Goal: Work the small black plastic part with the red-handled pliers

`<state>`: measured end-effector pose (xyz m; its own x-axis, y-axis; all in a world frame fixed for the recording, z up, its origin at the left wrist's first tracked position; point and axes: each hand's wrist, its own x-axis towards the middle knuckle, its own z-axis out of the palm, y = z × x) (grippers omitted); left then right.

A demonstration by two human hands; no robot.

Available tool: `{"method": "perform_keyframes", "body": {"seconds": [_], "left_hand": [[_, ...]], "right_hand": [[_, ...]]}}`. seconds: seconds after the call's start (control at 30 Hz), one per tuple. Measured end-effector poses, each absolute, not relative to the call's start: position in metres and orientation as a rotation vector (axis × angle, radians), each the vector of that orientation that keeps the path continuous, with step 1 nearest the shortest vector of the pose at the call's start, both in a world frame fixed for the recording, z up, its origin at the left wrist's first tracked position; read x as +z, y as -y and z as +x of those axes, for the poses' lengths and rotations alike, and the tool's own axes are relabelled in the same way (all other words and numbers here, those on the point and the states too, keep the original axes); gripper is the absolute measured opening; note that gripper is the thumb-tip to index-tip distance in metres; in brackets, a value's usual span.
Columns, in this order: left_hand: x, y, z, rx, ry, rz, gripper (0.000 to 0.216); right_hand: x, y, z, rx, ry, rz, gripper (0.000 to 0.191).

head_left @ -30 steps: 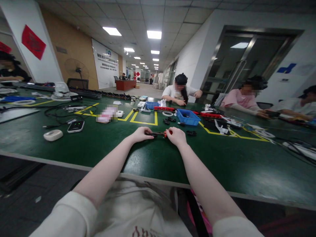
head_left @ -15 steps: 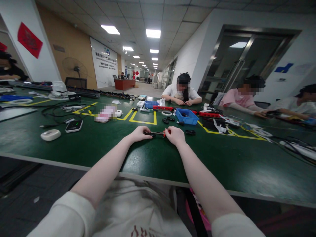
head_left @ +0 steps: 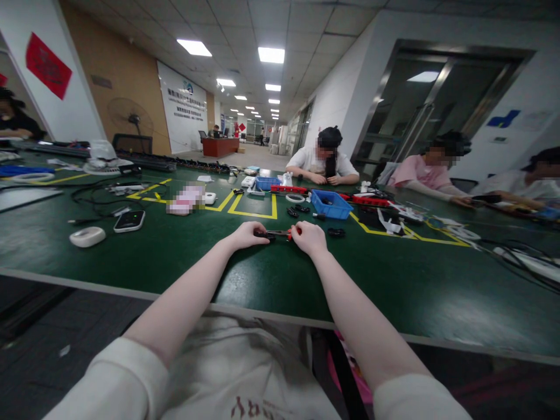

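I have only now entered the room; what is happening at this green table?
Someone is working with both hands over the green table. The right hand grips a red-handled tool, which looks like pliers, and its metal end reaches a small black piece pinched in the left hand. What that piece is, I cannot tell. A black cable bundle lies beside the right hand, with a blue bin farther back.
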<state>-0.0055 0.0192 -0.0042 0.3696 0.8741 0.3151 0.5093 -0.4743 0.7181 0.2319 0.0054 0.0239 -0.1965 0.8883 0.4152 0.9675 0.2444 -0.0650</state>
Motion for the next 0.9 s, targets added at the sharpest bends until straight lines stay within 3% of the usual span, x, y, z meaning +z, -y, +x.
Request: {"method": "perform_keyframes", "body": {"seconds": [0.67,0.9], "left_hand": [[-0.0053,-0.0199,-0.0063,1.013,-1.103,2.137,0.041],[-0.0038,-0.0185,-0.0067,1.000,-1.085,2.180,0.031]], "right_hand": [[0.0206,-0.0094,0.2315,-0.219,2.201,-1.780,0.030],[0.0214,-0.0079,0.2300,-0.216,2.177,-1.792,0.033]]}}
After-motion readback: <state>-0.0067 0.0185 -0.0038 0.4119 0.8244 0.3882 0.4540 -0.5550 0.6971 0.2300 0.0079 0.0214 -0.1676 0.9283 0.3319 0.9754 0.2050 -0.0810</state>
